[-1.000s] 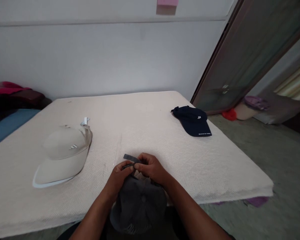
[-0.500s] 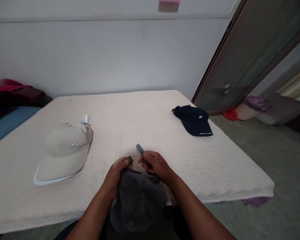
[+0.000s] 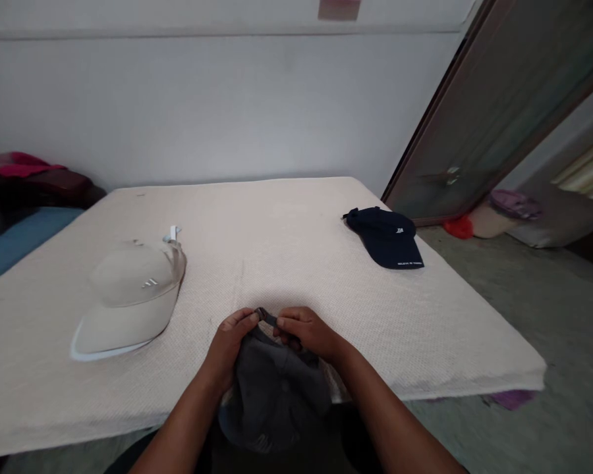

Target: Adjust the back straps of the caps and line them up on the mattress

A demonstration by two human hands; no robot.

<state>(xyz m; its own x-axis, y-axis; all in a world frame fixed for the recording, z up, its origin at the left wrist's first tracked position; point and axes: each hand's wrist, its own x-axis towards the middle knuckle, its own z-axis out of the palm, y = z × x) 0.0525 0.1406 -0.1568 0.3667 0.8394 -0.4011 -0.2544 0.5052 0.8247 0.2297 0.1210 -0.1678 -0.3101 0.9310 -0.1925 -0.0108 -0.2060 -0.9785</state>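
Note:
A dark grey cap (image 3: 281, 388) hangs at the near edge of the bed, its back toward the bed and its brim toward me. My left hand (image 3: 232, 342) pinches the small buckle (image 3: 260, 314) on one side of the cap's back opening. Between the fingers of my right hand (image 3: 306, 332) is the free strap (image 3: 269, 319) from the other side. The strap's tip meets the buckle; whether it has passed through I cannot tell. Off to the left lies a beige cap (image 3: 133, 283), and a navy cap (image 3: 385, 237) rests at the right.
The caps lie on a bed with a pale textured cover (image 3: 286, 230), backed by a white wall (image 3: 217, 105). Folded cloths (image 3: 34, 178) are piled at the far left. A dark cabinet (image 3: 454, 131) and a purple-topped bundle (image 3: 514, 205) stand right of the bed.
My right hand has brought the strap's end down and left to the buckle; before, the strap pointed up, apart from it. The view has shifted slightly.

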